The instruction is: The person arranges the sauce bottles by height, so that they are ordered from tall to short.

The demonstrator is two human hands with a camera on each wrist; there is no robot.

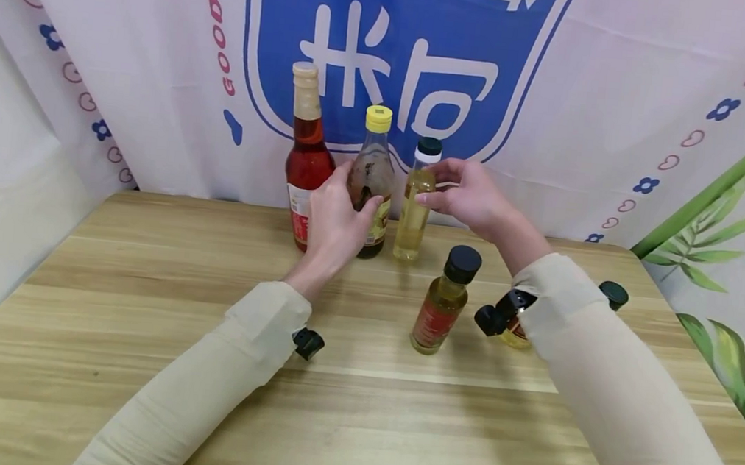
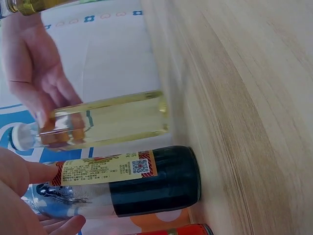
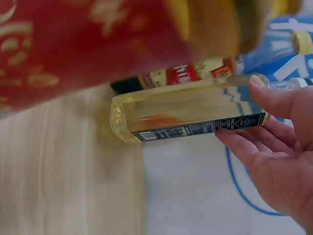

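Observation:
My left hand [image 1: 340, 219] grips a yellow-capped bottle [image 1: 375, 166] of dark liquid, thumb on one side and fingers on the other. Its label and dark lower part [image 2: 156, 181] show in the left wrist view. Just right of it, my right hand [image 1: 472, 197] holds a slim clear bottle [image 1: 411, 225] of pale yellow liquid with a dark green cap. Thumb and fingertips pinch its upper half, as the right wrist view shows on the bottle [image 3: 190, 110]. Whether its base touches the table cannot be told. Left of my left hand stands a tall bottle [image 1: 308, 149] of red liquid.
A black-capped bottle with a red label [image 1: 437, 316] stands nearer on the wooden table [image 1: 356, 423]. Another green-capped bottle [image 1: 613, 294] is partly hidden behind my right sleeve. A printed cloth [image 1: 183, 112] hangs along the table's back edge, close behind the bottles.

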